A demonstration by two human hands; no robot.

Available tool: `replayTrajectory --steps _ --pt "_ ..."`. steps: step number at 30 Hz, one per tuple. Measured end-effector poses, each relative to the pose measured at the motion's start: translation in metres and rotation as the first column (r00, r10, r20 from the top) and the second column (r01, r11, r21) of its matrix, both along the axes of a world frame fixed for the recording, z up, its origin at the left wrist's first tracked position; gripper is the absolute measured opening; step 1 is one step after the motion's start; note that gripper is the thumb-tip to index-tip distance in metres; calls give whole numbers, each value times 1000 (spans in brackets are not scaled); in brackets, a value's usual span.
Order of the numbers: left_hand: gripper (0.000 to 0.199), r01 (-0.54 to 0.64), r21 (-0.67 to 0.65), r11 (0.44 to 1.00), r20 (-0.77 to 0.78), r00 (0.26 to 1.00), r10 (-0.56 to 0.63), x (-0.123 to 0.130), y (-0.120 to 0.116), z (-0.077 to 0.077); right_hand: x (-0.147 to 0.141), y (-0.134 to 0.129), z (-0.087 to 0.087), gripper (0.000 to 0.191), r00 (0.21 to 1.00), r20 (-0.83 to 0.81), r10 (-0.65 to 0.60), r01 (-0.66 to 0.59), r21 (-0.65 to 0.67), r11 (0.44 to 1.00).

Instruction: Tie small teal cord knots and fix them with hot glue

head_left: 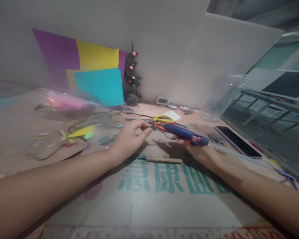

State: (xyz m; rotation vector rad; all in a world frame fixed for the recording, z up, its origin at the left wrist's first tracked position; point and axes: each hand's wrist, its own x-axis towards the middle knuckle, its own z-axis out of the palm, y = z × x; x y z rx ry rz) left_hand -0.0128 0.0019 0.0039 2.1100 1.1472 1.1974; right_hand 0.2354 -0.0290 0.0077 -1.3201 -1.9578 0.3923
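Note:
In the middle of the table, my left hand (129, 139) pinches a small dark piece (153, 127) between thumb and fingertips. My right hand (199, 151) is closed around a blue glue gun (185, 133), whose tip points left toward that piece; a clear glue stick (229, 151) trails from its rear. Behind the two hands lie yellow-handled scissors (163, 118) and a red-handled tool (160, 126). A wooden-handled carving tool (163, 160) rests on the table in front of the hands.
A phone (237, 141) lies at right beside coiled grey cord (216, 138). Colored sheets (99, 87) lean on the wall beside a dark ornament with beads (133, 78). Bagged pink material (64, 101) and scraps (81, 131) lie at left. A small white device (162, 100) stands behind.

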Motion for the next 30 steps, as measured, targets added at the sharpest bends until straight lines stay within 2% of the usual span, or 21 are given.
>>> replayTrajectory --steps 4,7,16,25,30 --pt "16 -6 44 999 10 1000 5 0 1 -2 -1 0 1 24 999 42 20 -18 -32 999" --pt "15 -2 33 999 2 1000 1 -1 2 -3 -1 -2 0 22 999 22 49 -49 -6 999" --pt "16 -15 33 999 -3 1000 15 -1 2 -3 -4 -4 6 20 999 40 5 -4 -18 1000" --pt "17 1 38 999 -37 999 0 0 1 -3 0 -1 -6 20 997 70 -13 12 10 1000" --pt "16 -13 20 1000 -43 999 14 0 2 -4 -3 -3 0 22 998 54 -11 8 56 998"
